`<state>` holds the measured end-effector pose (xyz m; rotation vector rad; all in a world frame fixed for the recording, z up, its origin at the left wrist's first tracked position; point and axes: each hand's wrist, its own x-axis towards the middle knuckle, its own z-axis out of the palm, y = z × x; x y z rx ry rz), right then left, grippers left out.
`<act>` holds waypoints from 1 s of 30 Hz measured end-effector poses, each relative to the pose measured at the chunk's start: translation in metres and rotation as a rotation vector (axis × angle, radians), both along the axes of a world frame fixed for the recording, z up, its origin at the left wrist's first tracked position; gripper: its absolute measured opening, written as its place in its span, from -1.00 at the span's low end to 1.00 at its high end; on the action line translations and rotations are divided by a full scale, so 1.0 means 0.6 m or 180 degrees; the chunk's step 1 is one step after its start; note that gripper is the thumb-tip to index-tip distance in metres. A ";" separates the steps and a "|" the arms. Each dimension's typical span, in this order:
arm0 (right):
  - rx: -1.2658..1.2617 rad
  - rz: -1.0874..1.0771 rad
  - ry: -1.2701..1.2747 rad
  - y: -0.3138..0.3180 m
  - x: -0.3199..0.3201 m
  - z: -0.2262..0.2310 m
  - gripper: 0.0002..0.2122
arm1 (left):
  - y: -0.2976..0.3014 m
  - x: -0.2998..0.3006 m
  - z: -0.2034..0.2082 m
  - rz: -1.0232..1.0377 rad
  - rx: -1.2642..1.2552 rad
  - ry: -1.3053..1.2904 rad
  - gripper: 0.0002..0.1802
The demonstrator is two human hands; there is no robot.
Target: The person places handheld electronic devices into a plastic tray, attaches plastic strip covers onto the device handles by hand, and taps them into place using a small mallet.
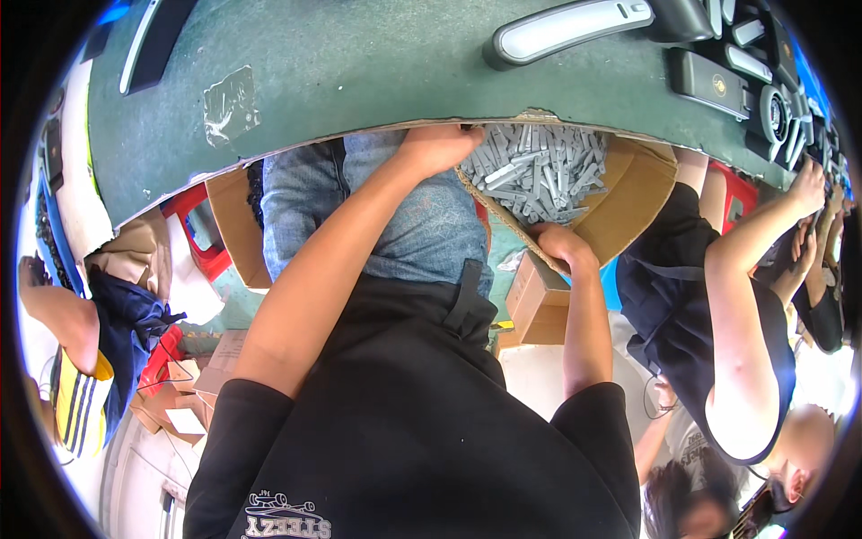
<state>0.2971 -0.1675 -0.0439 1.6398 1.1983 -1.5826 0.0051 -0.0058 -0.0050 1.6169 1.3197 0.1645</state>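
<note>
Gripping the near edges of an open cardboard box (628, 193), both hands hold it just under the rim of the green worktable (359, 72). The left hand (440, 144) curls over one corner, and the right hand (564, 244) clasps the lower flap. Small grey plastic parts (539, 171) fill the box. A co-worker's arm (754, 269) reaches toward black trim pieces (718, 81) on the table.

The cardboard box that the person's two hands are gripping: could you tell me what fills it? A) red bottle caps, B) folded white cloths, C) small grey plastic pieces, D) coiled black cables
C: the cardboard box, held by the left hand and the right hand, is heaped with small grey plastic pieces.
</note>
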 end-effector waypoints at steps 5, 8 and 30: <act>0.0097 0.0134 0.0047 -0.014 0.015 -0.026 -0.52 | 0.000 0.001 -0.001 -0.0010 -0.0036 -0.0004 -0.50; 0.0033 0.0199 0.0113 -0.010 0.013 -0.035 -0.52 | -0.004 0.000 -0.003 0.0064 -0.0036 0.0043 -0.50; 0.3422 0.1583 -0.0498 0.323 0.060 -0.003 -0.63 | 0.002 -0.012 0.015 0.0044 -0.0368 0.0224 -0.48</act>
